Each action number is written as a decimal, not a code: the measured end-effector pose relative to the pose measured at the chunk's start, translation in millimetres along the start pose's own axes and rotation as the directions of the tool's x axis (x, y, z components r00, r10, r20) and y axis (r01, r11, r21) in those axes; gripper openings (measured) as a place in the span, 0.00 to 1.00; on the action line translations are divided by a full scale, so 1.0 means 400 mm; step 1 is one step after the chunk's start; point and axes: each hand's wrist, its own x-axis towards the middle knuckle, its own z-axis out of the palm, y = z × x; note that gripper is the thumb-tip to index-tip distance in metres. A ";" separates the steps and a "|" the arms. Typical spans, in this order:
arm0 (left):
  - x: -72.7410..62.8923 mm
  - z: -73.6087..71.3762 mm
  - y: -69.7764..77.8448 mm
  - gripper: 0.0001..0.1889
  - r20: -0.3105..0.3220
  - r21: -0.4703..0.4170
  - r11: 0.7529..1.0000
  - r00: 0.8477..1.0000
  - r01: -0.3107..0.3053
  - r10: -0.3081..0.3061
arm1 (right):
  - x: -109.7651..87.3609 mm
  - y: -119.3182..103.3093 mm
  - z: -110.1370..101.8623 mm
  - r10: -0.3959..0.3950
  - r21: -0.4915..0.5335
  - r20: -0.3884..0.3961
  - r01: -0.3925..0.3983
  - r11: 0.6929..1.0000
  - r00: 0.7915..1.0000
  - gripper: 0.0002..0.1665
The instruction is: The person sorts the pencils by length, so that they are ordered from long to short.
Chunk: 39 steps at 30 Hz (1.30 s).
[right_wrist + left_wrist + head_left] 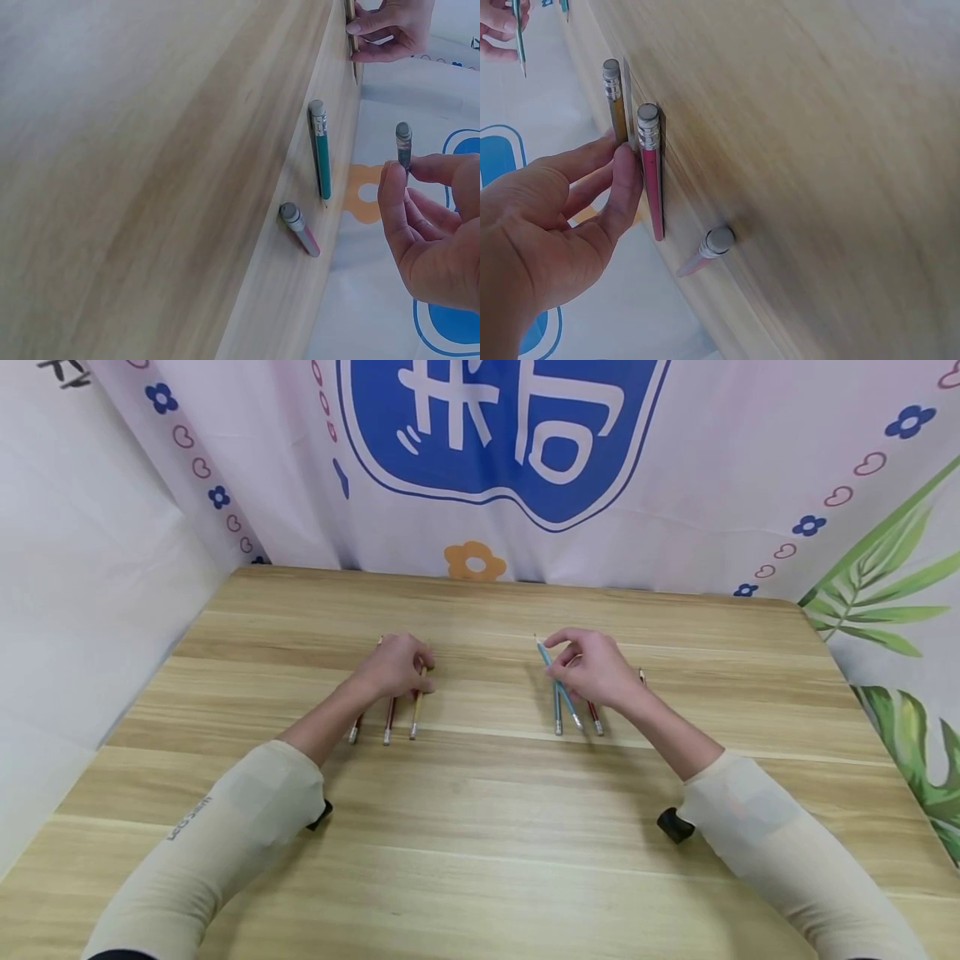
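Observation:
In the head view, my left hand (397,667) pinches a yellow pencil (416,714) between thumb and fingers, its eraser end toward me. Beside it on the table lie a red pencil (389,722) and another reddish pencil (356,728), both partly under the hand. My right hand (596,668) pinches a light blue pencil (568,707) near its middle. That pencil appears raised off the table in the right wrist view, eraser end (403,135) toward the camera. Below it lie a teal pencil (322,161) and a red pencil (306,238).
Beyond my right wrist a dark pencil tip (642,677) shows. The wooden table (480,827) ends at the back against a printed white curtain (712,510). A white wall covering (82,568) stands along the left side.

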 end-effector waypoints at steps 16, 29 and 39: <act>-0.007 -0.002 -0.006 0.22 0.011 -0.054 0.998 1.000 0.020 -0.020 | 0.007 -0.009 0.008 -0.002 0.019 -0.016 0.002 1.000 1.000 0.19; -0.015 -0.010 0.000 0.24 0.032 -0.074 0.997 0.999 0.018 -0.016 | 0.009 -0.015 0.017 0.022 0.067 -0.012 -0.021 0.998 1.000 0.18; -0.020 -0.018 -0.003 0.25 0.052 -0.070 0.997 0.998 0.025 -0.021 | 0.014 -0.016 0.026 0.031 0.099 -0.016 -0.029 0.995 0.999 0.18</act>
